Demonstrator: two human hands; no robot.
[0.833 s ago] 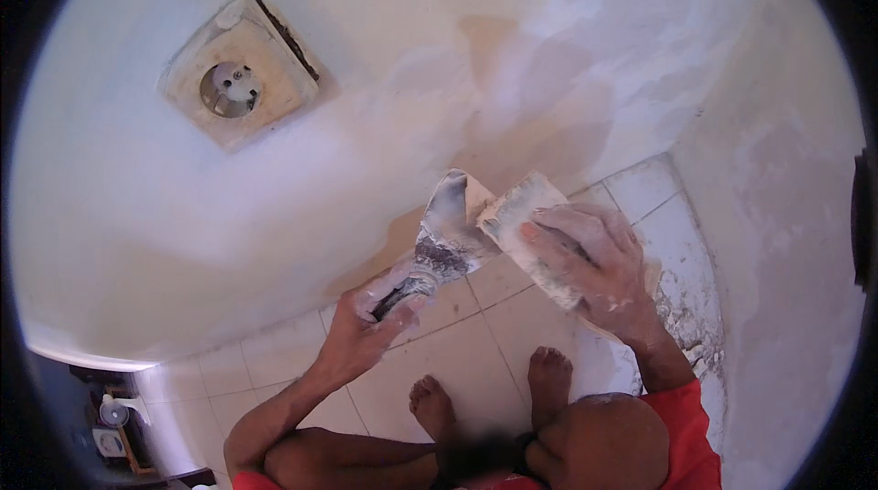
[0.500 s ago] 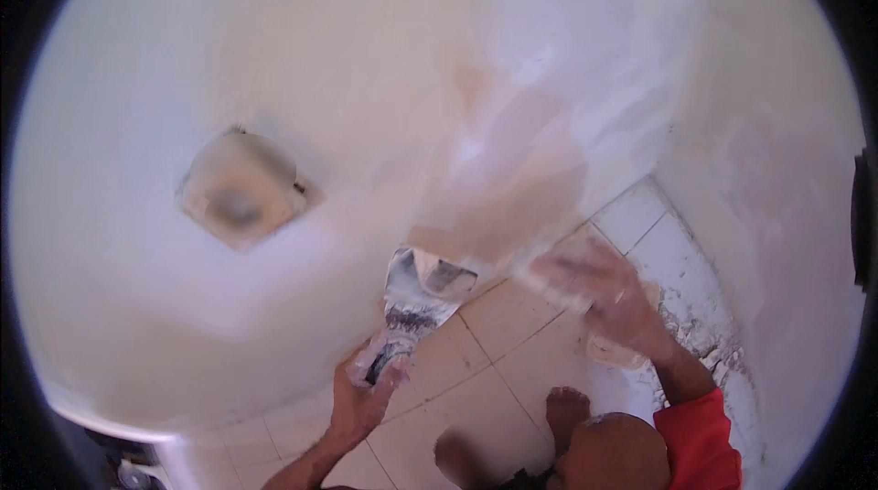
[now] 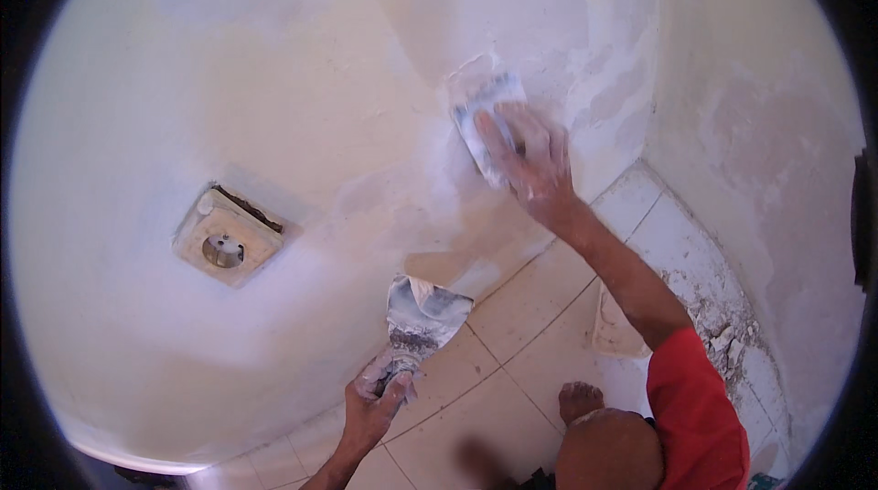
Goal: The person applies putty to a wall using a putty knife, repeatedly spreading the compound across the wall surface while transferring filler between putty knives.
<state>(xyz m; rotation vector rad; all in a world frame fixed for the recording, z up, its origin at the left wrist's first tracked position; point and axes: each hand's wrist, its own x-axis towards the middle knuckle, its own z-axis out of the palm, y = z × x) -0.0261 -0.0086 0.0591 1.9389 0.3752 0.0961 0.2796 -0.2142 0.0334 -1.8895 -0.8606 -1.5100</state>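
Note:
My left hand (image 3: 377,391) is wrapped round the handle of a wide putty knife (image 3: 428,314). Pale filler coats its metal blade, which points up in front of the wall's lower part. Higher up, my right hand (image 3: 544,161) grips a flat, filler-smeared scraper blade (image 3: 473,131) and presses it to the wall (image 3: 311,115). Fingers lie across the flat face of this blade; part of its edge is hidden under them. Wet-looking filler patches surround it on the wall. Both hands are dusted white.
A power socket (image 3: 224,247) sits tilted from the wall at left, a dark gap along its upper edge. On the tiled floor (image 3: 457,398) lie crumbled debris (image 3: 724,339) and a beige slab (image 3: 617,325) near the corner. My foot (image 3: 580,401) and knee are below.
My right hand has gone up and left from near the floor to the wall, where the blade now touches. The left hand stays low with the putty knife. The view has shifted slightly.

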